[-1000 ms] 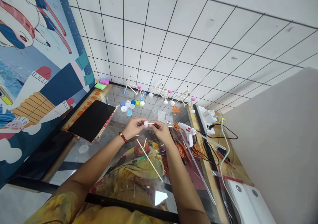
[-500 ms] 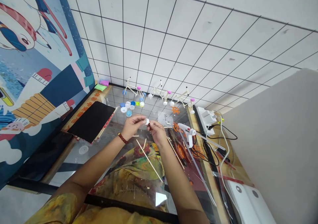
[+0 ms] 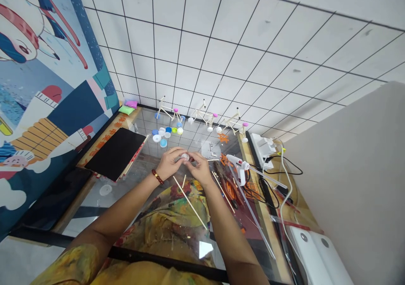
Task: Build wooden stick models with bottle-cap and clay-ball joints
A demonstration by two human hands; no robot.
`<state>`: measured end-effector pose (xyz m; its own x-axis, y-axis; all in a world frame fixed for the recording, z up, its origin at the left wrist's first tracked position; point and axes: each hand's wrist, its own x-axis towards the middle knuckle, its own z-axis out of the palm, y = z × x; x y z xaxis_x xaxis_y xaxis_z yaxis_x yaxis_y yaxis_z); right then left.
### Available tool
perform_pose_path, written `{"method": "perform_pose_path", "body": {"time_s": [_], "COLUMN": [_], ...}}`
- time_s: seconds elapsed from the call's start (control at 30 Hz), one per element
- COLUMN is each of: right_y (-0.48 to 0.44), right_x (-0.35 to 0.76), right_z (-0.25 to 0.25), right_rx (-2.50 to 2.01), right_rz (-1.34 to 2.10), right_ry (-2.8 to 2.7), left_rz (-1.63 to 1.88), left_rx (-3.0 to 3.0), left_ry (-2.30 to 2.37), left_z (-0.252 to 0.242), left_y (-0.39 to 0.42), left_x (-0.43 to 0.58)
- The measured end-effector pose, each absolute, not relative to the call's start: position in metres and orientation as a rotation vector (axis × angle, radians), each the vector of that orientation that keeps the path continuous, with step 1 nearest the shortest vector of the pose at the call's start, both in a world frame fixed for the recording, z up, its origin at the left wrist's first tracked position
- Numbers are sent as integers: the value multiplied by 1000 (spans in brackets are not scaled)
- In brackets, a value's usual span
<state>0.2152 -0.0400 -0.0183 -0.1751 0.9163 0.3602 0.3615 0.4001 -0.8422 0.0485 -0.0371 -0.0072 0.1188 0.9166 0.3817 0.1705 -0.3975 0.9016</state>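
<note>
Between both hands, over the glass tabletop, is a small white bottle cap (image 3: 185, 156). My left hand (image 3: 171, 164) pinches it from the left, and my right hand (image 3: 198, 167) grips it from the right with thumb and fingers. Whether anything else is inside the cap is too small to tell. Beyond my hands lies a cluster of loose bottle caps, among them a light blue cap (image 3: 163, 143) and a white cap (image 3: 156, 138). Below the hands, a long thin wooden stick (image 3: 190, 202) lies slanted beside a short stick piece (image 3: 184, 181).
Stick figures with cap feet, one with a pink top (image 3: 215, 115), stand along the tiled wall. A white glue gun (image 3: 238, 167) with cords lies at right, near orange-handled pliers (image 3: 231, 192). A black board (image 3: 116, 154) lies left; a white power strip (image 3: 263, 150) is back right.
The white cap has turned so its round face shows more. It has dropped slightly toward me, and my right hand's fingers have closed in around it.
</note>
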Motion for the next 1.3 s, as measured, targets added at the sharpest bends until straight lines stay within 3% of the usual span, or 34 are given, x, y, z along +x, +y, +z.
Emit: {"method": "perform_pose_path", "body": {"time_s": [0.17, 1.3], "right_y": [-35, -33], "right_x": [219, 216], "right_z": [-35, -52], "right_rx": [-1151, -1183], "right_rz": [904, 854], "right_ry": [-1626, -1633], "left_rz": [1274, 1207], "left_rx": [1539, 1444], "left_ry": [1044, 1142], "left_z": [-17, -34], "left_y": [-28, -24], "left_x": [46, 51]}}
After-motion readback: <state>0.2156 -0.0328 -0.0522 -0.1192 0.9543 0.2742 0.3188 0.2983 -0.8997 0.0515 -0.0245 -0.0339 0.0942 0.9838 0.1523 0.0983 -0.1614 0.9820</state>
